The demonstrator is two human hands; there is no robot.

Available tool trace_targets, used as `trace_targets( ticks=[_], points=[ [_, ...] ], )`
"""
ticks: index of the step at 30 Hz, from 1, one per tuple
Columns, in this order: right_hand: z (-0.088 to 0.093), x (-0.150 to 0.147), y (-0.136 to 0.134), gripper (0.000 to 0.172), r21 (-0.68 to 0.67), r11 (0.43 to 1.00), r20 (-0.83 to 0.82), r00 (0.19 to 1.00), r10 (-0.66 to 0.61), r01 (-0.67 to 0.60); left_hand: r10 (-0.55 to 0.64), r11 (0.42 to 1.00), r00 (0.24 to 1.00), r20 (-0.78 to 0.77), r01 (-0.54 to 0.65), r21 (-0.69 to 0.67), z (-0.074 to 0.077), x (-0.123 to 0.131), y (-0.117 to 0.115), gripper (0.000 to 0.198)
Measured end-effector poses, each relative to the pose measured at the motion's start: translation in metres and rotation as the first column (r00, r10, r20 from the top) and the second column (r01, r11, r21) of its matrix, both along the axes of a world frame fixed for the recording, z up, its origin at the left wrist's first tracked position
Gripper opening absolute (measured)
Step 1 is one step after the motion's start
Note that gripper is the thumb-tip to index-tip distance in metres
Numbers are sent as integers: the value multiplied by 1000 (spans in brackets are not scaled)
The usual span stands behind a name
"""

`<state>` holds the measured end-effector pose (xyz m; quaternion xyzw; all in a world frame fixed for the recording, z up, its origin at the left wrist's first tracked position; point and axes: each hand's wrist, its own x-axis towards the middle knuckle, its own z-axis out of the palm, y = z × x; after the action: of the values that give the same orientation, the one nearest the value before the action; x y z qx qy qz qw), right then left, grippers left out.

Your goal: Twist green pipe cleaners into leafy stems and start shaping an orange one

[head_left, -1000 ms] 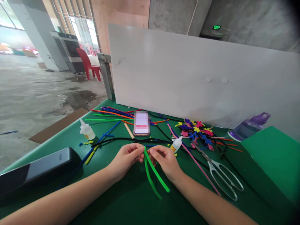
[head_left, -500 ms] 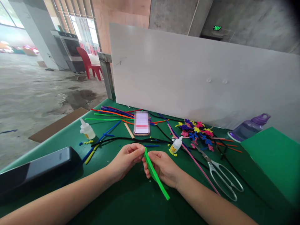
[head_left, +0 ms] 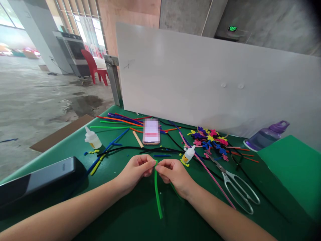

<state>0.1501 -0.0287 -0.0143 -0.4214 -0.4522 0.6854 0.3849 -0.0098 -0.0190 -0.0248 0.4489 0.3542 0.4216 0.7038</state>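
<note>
A bright green pipe cleaner [head_left: 157, 194] is bent at its top, and one length hangs down toward me between my hands. My left hand [head_left: 139, 169] pinches the bend from the left with thumb and forefinger. From the other side my right hand [head_left: 173, 172] pinches it too, its fingertips almost touching those of the left. Another green length shows under the right wrist, partly hidden by the hand. Just beyond the right hand stands a small white glue bottle [head_left: 188, 154], tilted, beside yellow scraps. A short blue piece [head_left: 162, 155] lies behind the fingertips.
A phone [head_left: 151, 132] stands at the back beside loose pipe cleaners [head_left: 120, 120]. Scissors [head_left: 235, 187], colourful pipe-cleaner flowers [head_left: 210, 140] and a purple bottle [head_left: 265, 137] lie right. Another glue bottle [head_left: 92, 139] and a dark case [head_left: 47, 179] are left. A white board [head_left: 200, 77] borders the back.
The green pipe cleaner's lengths have spread apart. One now hangs nearly straight down, while another runs under my right wrist. Both hands still pinch the top, my right slightly higher.
</note>
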Motion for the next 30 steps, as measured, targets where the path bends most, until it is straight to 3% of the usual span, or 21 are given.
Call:
trace_targets(
  ticks=[3, 5, 7, 10, 11, 12, 14, 17, 19, 23, 26, 30],
  points=[
    [0, 1, 0, 20, 220, 975, 203, 978, -47, 1, 6, 1000, 1000, -8, -6, -8, -1, 1, 0, 23],
    [0, 1, -2, 15, 390, 920, 368, 923, -110, -46, 17, 1000, 1000, -26, -18, -16, -1, 1, -1, 23],
    [0, 2, -6, 13, 577, 806, 526, 815, -243, -133, 28, 999, 998, -47, -29, -18, -2, 2, -1, 24],
    [-1, 2, -11, 20, 760, 564, 617, 631, -471, -323, 35, 999, 996, -83, -37, -14, -3, 2, -1, 28],
    [0, 2, -11, 22, 775, 521, 619, 601, -506, -359, 33, 999, 995, -97, -34, -8, -3, 2, -1, 28],
    [1, 2, -12, 22, 777, 513, 619, 597, -511, -366, 32, 1000, 993, -112, -31, 3, -3, 2, -1, 27],
    [4, 4, -10, 17, 753, 585, 612, 648, -454, -301, 22, 999, 992, -124, -16, 44, -3, 1, -1, 26],
    [12, 8, -4, 13, 556, 823, 530, 813, -242, -118, -7, 994, 998, -58, 14, 112, -1, -1, 0, 27],
    [15, 11, -1, 17, 415, 908, 421, 897, -135, -58, -9, 987, 999, -33, 14, 160, 2, -3, 0, 27],
    [17, 13, 2, 17, 259, 965, 234, 972, -30, -32, -44, 952, 991, -129, 80, 297, 6, -7, 2, 26],
    [17, 12, 2, 17, 166, 986, 122, 992, 12, -33, -127, 913, 988, -84, 149, 380, 5, -9, 4, 21],
    [17, 11, 1, 17, 48, 994, 9, 995, 101, -102, -143, 896, 989, -21, 139, 422, 0, -9, 6, 14]
  ],
)
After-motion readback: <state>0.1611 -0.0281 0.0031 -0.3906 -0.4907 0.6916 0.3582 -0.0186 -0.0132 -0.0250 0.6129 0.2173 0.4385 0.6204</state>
